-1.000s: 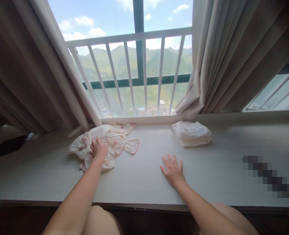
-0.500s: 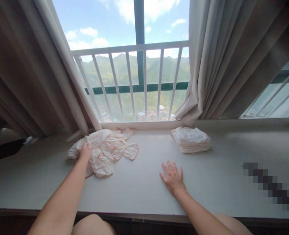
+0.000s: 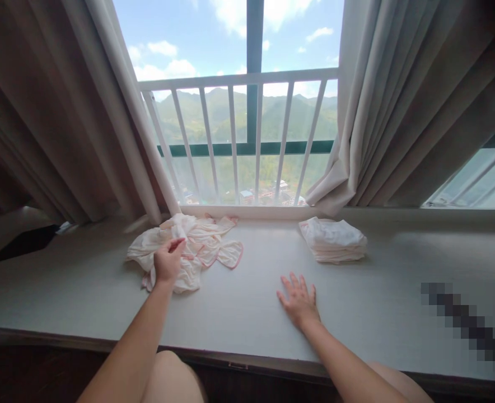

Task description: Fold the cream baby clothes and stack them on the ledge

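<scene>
A crumpled heap of cream-white cloths with pink edging lies on the white ledge, left of centre. Over the heap is my left hand, its fingers pinched together on a white cloth that stands up a little from the rest. Where the fingertips meet the fabric is partly hidden. Flat on the ledge, fingers spread, rests my right hand, holding nothing. Just beyond it sits a neat stack of folded white cloths, apart from the fingers.
Behind the ledge stands a white railing before the window. Grey curtains hang at the left and right. A flat black object lies far left; a blurred-out dark patch is at the right.
My left hand has moved right and toward me across the heap, from gripping its left side to a pinch above it. The right hand stays flat. The view has shifted slightly.
</scene>
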A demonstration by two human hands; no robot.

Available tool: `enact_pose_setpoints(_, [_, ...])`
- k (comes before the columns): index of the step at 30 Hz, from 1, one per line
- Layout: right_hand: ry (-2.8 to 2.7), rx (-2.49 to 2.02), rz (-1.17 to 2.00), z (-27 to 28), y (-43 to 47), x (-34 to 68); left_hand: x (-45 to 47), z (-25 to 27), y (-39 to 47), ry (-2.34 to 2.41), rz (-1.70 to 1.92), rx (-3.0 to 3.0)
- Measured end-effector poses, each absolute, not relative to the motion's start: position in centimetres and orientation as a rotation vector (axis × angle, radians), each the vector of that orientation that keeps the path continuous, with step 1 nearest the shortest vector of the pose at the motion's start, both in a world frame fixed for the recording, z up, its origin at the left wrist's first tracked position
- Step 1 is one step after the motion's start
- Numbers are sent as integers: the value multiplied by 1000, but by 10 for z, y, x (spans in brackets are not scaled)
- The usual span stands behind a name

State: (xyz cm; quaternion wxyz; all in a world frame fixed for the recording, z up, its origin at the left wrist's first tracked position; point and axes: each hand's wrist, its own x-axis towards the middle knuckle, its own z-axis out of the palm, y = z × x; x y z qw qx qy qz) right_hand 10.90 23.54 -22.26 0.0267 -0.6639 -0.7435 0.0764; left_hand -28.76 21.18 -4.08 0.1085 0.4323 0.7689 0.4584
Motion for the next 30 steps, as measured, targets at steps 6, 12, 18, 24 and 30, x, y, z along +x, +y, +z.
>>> enact_pose_setpoints(6, [-2307,-2070,215,-223,233,109,-120,-39,117,1133,1077,1406])
enact_pose_setpoints(12, [-2317,-2044,171,-225,230,111,-72,-73,75,986,545,1574])
enact_pose_setpoints(18, [-2300,-2021,175,-230,231,113,-152,-104,121,1895,858,1628])
enact_pose_setpoints(24, [-2292,-2013,159,-232,229,113,-223,-132,147,2501,488,1261])
enact_pose_setpoints(30, [-2310,-2024,144,-230,226,111,-187,-143,134,2294,570,1566])
